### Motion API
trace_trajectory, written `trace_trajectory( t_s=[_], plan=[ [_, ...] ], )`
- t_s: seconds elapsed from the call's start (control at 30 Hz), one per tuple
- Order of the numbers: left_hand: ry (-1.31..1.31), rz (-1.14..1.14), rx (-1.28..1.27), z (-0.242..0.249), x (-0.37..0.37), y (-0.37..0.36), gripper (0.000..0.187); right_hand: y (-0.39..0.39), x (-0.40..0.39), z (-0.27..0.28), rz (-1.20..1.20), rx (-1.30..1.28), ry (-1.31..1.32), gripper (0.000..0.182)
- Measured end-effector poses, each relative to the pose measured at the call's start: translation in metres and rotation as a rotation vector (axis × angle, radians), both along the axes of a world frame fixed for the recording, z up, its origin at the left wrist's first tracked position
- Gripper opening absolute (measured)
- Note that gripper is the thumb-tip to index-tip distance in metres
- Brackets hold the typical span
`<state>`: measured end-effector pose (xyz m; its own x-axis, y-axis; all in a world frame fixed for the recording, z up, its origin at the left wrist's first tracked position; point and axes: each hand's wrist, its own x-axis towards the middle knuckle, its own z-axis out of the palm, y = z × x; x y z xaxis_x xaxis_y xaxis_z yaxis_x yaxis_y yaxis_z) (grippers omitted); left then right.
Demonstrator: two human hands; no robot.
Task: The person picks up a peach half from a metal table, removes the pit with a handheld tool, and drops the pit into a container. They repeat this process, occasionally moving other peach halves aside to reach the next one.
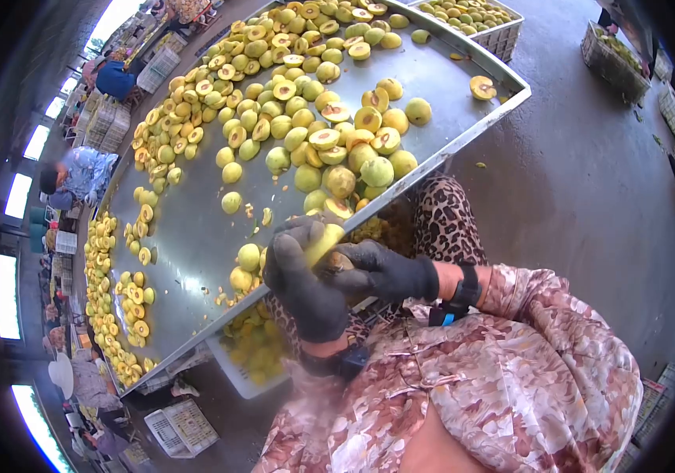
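Note:
My left hand [298, 272], in a dark glove, is wrapped round a yellow-green fruit [324, 243] just past the near edge of the metal table [188, 229]. Against the same fruit, from the right, my gloved right hand [361, 270] is closed on something brownish, too small and hidden to make out. Whole and halved fruits [330, 142] lie heaped on the table beyond both hands. A few whole fruits [248, 257] rest beside my left hand, with small scraps around them.
Below the table edge stands a white crate [235, 374] of yellow fruit. Another full crate [499, 39] is at the table's far side, and a crate [613, 63] stands at the upper right. Other people work along the left; one person [85, 173] wears blue.

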<state>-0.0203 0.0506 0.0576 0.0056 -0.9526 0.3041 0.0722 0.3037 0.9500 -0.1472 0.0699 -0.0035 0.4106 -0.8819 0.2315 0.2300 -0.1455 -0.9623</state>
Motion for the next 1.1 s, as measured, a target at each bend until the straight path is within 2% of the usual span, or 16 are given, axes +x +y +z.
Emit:
trace_trajectory(
  t_s=[0.07, 0.23, 0.33, 0.37, 0.47, 0.53, 0.57, 0.63, 0.7, 0.77, 0.8, 0.9, 0.93, 1.0, 1.03, 1.1],
  plan=[
    [0.119, -0.178, -0.003, 0.003, 0.001, 0.003, 0.051, 0.0, -0.003, -0.011, 0.136, 0.031, -0.111, 0.03],
    [0.235, -0.418, -0.064, -0.002, 0.006, 0.003, 0.053, -0.003, -0.006, -0.01, 0.066, -0.391, -0.04, 0.042],
    [0.496, -0.373, 0.259, -0.017, 0.05, 0.0, 0.044, -0.004, -0.016, 0.002, 0.33, -0.286, 0.441, 0.042],
    [0.521, -0.278, 0.35, -0.021, 0.071, 0.0, 0.043, 0.0, -0.013, -0.025, 0.144, -0.47, 0.48, 0.031],
    [0.262, 0.32, 0.519, -0.017, 0.166, 0.026, 0.043, -0.012, -0.029, -0.076, 0.097, -0.447, 1.025, 0.021],
    [-0.407, 0.584, 0.443, -0.057, 0.237, 0.014, 0.034, -0.017, -0.044, -0.101, 0.162, -0.331, 1.126, 0.019],
    [-0.646, 0.594, 0.351, -0.076, 0.269, -0.004, 0.032, -0.029, -0.049, -0.098, 0.188, -0.279, 1.181, 0.019],
    [-1.121, 0.579, 0.171, -0.11, 0.315, -0.03, 0.03, -0.054, -0.058, -0.069, -0.144, -0.395, 1.087, 0.017],
    [-1.259, 0.351, -0.273, -0.088, 0.243, -0.083, 0.026, -0.089, -0.081, -0.022, -0.403, -0.442, 1.063, 0.017],
    [-0.974, 0.258, -0.165, -0.077, 0.167, -0.139, 0.024, -0.14, -0.108, -0.024, -0.57, -0.502, 1.075, 0.021],
    [-0.94, 0.115, -0.349, -0.057, 0.115, -0.158, 0.023, -0.165, -0.119, -0.047, -0.636, -0.569, 1.061, 0.023],
    [-0.833, -0.138, -0.463, -0.067, 0.025, -0.218, 0.03, -0.211, -0.137, -0.078, -0.378, -0.614, 1.081, 0.027],
    [-0.813, -0.192, -0.553, -0.078, 0.009, -0.234, 0.032, -0.218, -0.14, -0.078, -0.408, -0.334, 0.874, 0.023],
    [-0.54, -0.285, -0.041, -0.083, -0.01, -0.238, 0.033, -0.224, -0.142, -0.08, -0.459, 0.22, 0.433, 0.017],
    [-0.39, -0.329, 0.201, -0.081, -0.02, -0.239, 0.034, -0.223, -0.146, -0.082, -0.52, 0.243, 0.292, 0.013],
    [-0.157, -0.411, 0.331, -0.075, -0.024, -0.223, 0.041, -0.204, -0.153, -0.058, -0.373, 0.398, 0.081, 0.014]
  ],
)
